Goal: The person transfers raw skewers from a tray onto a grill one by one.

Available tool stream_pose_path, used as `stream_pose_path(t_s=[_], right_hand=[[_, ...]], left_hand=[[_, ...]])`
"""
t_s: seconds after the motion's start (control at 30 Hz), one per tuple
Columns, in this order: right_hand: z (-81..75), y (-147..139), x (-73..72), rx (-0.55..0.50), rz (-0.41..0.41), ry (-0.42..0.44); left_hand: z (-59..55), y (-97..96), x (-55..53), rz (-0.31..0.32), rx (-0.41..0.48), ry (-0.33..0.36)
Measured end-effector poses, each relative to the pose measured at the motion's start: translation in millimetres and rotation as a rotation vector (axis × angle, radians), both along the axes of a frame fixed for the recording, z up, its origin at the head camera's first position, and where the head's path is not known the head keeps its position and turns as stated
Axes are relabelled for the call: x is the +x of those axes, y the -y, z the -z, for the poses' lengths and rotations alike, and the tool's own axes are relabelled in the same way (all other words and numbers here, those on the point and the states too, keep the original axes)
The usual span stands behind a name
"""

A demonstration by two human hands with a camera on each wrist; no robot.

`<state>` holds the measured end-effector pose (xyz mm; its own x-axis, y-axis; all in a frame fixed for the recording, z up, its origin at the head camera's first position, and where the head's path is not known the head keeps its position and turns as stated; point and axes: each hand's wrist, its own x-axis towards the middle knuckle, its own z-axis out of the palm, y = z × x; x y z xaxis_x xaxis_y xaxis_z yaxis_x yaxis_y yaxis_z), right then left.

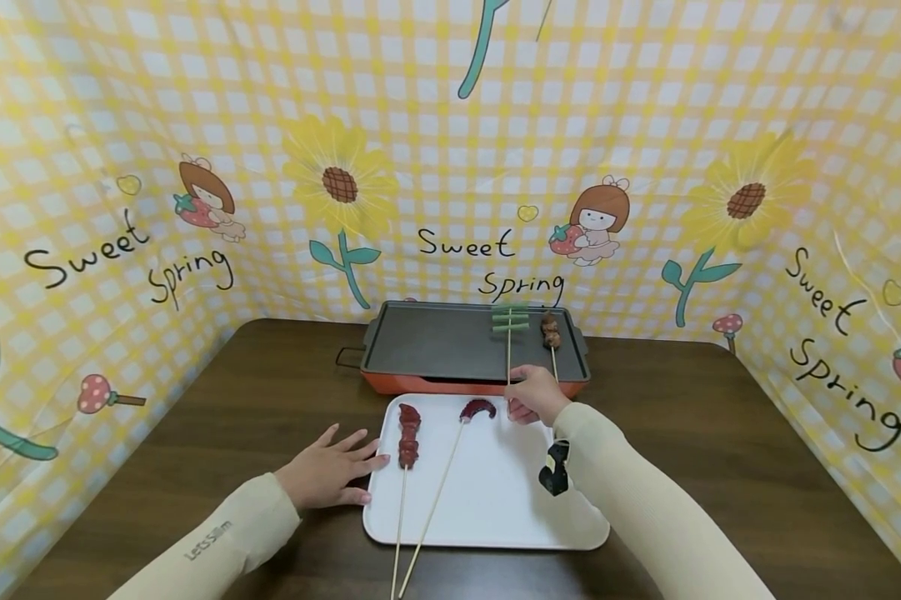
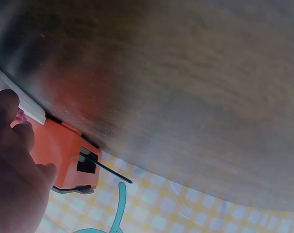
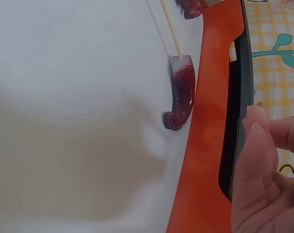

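In the head view my right hand [image 1: 536, 393] pinches the stick of a green vegetable skewer [image 1: 510, 321], its several short green pieces threaded crosswise over the right part of the electric griddle [image 1: 435, 342]. Whether they touch the plate I cannot tell. Just right of it, a browned meat skewer [image 1: 551, 333] lies on the griddle. My left hand [image 1: 333, 471], fingers spread, rests at the left edge of the white tray [image 1: 495, 500]. On that tray lie a red meat skewer [image 1: 408, 437] and a dark red octopus tentacle skewer [image 1: 479, 408], also seen close in the right wrist view.
The griddle's orange base [image 1: 450, 385] stands right behind the tray. A thin wire handle [image 1: 348, 357] juts from its left end. Around them spreads a dark wooden table [image 1: 690, 417], with a yellow checked cloth [image 1: 450, 167] hanging behind and at both sides.
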<state>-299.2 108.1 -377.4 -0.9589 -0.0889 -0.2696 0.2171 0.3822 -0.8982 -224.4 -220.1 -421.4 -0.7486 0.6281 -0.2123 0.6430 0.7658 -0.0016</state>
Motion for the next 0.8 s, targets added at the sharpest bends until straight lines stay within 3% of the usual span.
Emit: stream_pose_path(t_s=[0.57, 0.8], right_hand=[[-13.0, -1, 0.5, 0.032, 0.007, 0.011], [-11.2, 0, 1.1, 0.066, -0.001, 0.001]], left_hand=[[-3.6, -3.6, 0.8, -0.006, -0.015, 0.005], [-3.5, -3.8, 1.7, -0.010, -0.035, 0.004]])
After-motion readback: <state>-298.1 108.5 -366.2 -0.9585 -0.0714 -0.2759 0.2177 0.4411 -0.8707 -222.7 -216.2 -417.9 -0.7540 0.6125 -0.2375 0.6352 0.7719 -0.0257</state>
